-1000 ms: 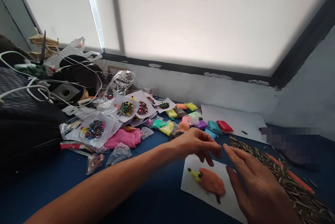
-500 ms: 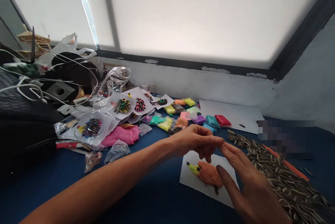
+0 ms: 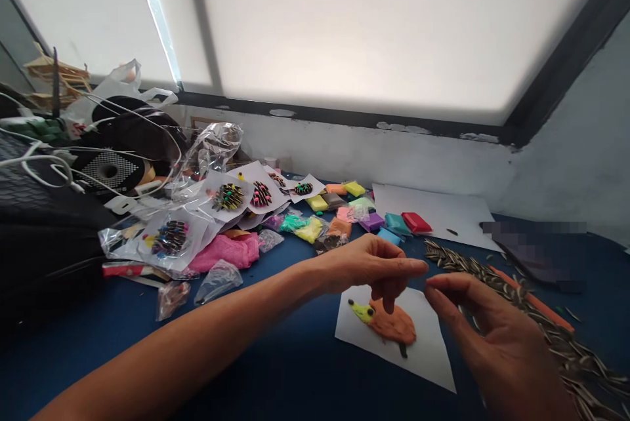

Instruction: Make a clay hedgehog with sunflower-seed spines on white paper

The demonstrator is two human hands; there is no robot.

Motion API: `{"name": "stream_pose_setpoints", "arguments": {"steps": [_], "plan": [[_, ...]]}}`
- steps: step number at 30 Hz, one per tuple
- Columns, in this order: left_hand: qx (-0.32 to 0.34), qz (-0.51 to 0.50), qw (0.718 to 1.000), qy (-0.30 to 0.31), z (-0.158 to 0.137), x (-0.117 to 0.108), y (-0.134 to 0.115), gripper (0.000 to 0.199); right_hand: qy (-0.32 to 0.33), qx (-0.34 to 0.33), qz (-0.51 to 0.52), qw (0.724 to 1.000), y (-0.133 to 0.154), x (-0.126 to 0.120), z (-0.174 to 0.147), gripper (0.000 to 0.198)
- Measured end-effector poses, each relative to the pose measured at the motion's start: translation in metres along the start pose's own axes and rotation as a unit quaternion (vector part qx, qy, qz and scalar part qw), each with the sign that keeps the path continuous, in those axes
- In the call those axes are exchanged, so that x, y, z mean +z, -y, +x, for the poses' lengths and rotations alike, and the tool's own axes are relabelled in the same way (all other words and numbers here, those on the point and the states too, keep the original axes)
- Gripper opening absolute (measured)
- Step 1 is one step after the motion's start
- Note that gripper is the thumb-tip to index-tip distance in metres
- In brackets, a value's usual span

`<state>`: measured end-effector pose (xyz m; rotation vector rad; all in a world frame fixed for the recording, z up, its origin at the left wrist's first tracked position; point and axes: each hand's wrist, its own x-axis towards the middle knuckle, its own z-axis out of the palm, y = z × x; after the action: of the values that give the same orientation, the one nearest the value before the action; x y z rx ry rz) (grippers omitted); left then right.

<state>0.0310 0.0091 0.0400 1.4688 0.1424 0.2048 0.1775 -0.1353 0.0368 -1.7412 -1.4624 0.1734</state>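
Note:
My left hand (image 3: 377, 267) hovers above a white paper (image 3: 428, 349), its thumb and forefinger pressed together and the other fingers curled down. Whatever may be in that pinch is too small to make out. On the paper is a clay hedgehog (image 3: 396, 326) with an orange body, a yellow-green snout, dark nose and eye, and a dark leg. To the right, my right hand (image 3: 497, 336) also pinches with thumb and forefinger near the left fingertips, a small gap apart. Its contents are hidden. Behind it lies a pile of striped sunflower seeds (image 3: 522, 303).
Coloured clay packs (image 3: 416, 223) lie across the blue table (image 3: 275, 355). Finished seed-spined pictures (image 3: 229, 197) and a pink cloth (image 3: 226, 252) are at the left. An orange stick (image 3: 534, 300) rests in the seeds. A white sheet (image 3: 433, 208) lies by the wall.
My right hand has drawn away to the right from my left fingertips, and its outstretched fingers have bent into a pinch. More of the hedgehog's body now shows. My left hand stays nearly in place.

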Motion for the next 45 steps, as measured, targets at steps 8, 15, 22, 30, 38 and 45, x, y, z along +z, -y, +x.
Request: {"name": "stream_pose_setpoints", "arguments": {"steps": [8,15,22,30,38,45], "plan": [[-0.006,0.059,0.998,0.023,0.001,0.007,0.001,0.054,0.062,0.03,0.075,0.995,0.002,0.005,0.0,0.033],[-0.032,0.151,0.988,0.03,-0.004,0.014,-0.015,0.062,0.066,0.025,0.081,0.994,0.009,0.003,0.0,0.028],[-0.055,0.301,0.952,-0.01,-0.007,0.001,-0.023,0.06,0.036,0.007,0.028,0.999,0.004,0.001,-0.002,0.028],[-0.021,0.611,0.789,-0.059,0.001,-0.019,0.01,0.031,0.075,-0.044,-0.026,0.996,0.0,0.007,-0.003,0.02],[-0.014,0.559,0.82,-0.124,0.001,-0.011,0.004,0.02,0.123,-0.052,-0.025,0.991,-0.006,0.01,-0.01,0.019],[-0.062,0.193,0.979,-0.03,0.003,0.007,-0.009,0.025,0.021,-0.027,-0.039,0.999,-0.002,-0.002,-0.005,0.03]]}}
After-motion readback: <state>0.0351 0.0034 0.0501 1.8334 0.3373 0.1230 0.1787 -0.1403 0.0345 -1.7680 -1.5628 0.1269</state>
